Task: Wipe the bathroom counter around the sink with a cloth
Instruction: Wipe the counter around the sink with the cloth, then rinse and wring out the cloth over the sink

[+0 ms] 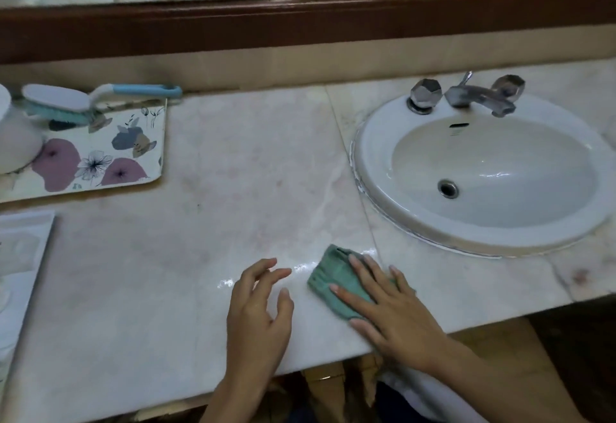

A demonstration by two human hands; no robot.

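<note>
A folded green cloth [333, 276] lies flat on the pale marble counter [200, 222], near the front edge and just left of the white oval sink [376, 169]. My right hand [393, 312] presses on the cloth with straight, spread fingers and covers its right half. My left hand [258, 309] hovers or rests beside it on the left, fingers loosely bent, holding nothing. A wet streak [230, 282] shines on the counter between the two hands.
A chrome tap with two knobs [470, 95] stands behind the sink bowl. At the back left a floral tray [100, 156] carries a blue-and-white scrub brush [100, 99] and a white container [13, 135]. A white object [20, 256] sits at the left edge. A mirror with a brown frame [300, 22] runs along the back.
</note>
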